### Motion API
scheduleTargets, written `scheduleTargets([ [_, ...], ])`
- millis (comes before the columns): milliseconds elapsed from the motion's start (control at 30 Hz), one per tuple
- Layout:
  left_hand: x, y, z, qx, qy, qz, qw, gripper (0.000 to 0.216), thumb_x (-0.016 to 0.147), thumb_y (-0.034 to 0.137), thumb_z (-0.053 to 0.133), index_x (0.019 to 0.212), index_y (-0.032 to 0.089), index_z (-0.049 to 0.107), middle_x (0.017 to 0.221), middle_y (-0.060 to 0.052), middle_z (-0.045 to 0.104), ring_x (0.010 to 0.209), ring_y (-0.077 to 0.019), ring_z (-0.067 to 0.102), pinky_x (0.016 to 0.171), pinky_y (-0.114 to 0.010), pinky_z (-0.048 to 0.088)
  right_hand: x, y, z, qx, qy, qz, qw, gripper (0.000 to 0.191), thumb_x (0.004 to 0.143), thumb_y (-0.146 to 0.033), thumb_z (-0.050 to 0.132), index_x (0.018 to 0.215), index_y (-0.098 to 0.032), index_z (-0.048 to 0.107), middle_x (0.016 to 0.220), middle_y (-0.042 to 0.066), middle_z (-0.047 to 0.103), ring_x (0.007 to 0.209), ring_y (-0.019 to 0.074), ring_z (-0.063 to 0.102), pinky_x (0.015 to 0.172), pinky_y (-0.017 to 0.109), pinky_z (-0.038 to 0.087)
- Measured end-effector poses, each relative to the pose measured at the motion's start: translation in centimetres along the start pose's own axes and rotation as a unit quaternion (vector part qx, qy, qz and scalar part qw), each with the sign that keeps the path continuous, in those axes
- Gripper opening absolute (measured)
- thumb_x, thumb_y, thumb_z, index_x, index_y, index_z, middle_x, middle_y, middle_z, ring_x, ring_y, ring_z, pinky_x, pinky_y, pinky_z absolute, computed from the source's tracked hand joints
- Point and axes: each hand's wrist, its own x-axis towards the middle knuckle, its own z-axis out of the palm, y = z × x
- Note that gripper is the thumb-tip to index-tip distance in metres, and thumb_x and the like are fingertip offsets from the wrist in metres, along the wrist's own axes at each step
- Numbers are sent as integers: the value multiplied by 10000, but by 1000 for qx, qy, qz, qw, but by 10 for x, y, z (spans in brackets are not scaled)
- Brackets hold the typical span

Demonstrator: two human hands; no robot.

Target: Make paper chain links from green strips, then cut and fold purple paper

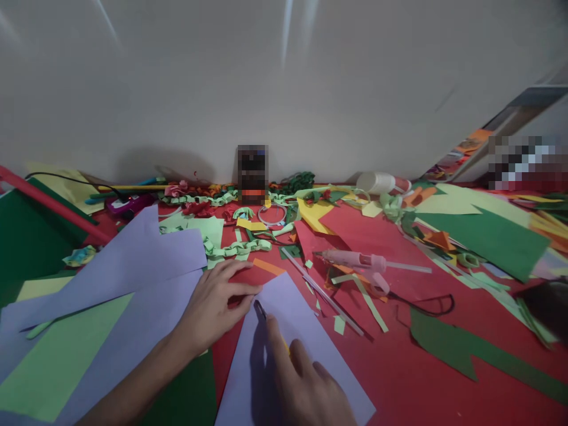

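My left hand (213, 305) lies flat with fingers stretched, pressing the top left edge of a lavender paper sheet (306, 331) on the red table cover (399, 367). Closed round a thin tool with a dark tip (260, 309), probably a small cutter or pen, my right hand (302, 384) holds its point on the sheet just below my left fingertips. A bit of yellow shows on the tool under my index finger.
More lavender sheets (133, 260) and a light green sheet (57, 361) lie left. A pink glue gun (355, 260) with its cord, a metal ruler (323, 293), paper chains (235, 247), green card (483, 236), a fallen white cup (377, 182) and several scraps lie beyond.
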Motion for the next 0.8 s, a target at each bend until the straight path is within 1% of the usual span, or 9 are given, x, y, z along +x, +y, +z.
scheduleTargets([
  [100,0,0,1,8,0,3,1000,289,954,253,624,1111,431,789,1447,38,621,1365,-302,497,1087,-565,462,-1,-6,-3,6,16,23,1000,807,839,-17,513,1602,-219,346,798,20,659,448,114,589,485,226,498],
  [233,0,0,2,22,5,10,1000,284,936,237,628,1097,403,791,1463,29,618,1378,-304,498,1079,-563,466,-1,-10,-2,16,34,30,999,830,844,-24,494,1622,-245,306,788,20,666,444,116,596,482,223,506],
  [367,0,-1,1,32,-8,35,999,292,949,222,594,1109,378,782,1529,19,571,1455,-305,449,1120,-584,437,-2,-9,0,16,35,31,999,818,846,-39,506,1618,-238,322,817,33,677,457,118,601,484,218,518],
  [500,-1,-2,-1,26,-43,48,998,299,975,226,552,1160,355,749,1589,14,501,1506,-276,407,1217,-614,324,-3,-9,1,-3,35,22,999,821,847,-20,482,1621,-240,321,817,37,690,457,119,600,497,218,536],
  [567,-2,-2,-2,22,-56,42,997,305,971,221,549,1175,353,735,1602,13,479,1509,-268,405,1241,-621,280,-3,-9,1,-18,27,21,999,808,832,-7,480,1605,-209,355,818,47,695,443,129,592,475,233,539],
  [700,-2,-1,-1,17,-63,33,997,300,979,237,528,1164,360,731,1604,25,472,1515,-262,395,1246,-615,272,-3,-11,4,-29,1,21,999,755,804,19,488,1541,-144,449,801,49,685,437,151,597,471,268,562],
  [800,-2,-1,-1,14,-61,30,998,304,984,242,516,1162,364,730,1601,30,477,1511,-254,403,1244,-606,282,-4,-11,8,-14,-5,34,999,780,815,20,483,1567,-175,411,822,41,692,452,148,619,459,254,553],
])
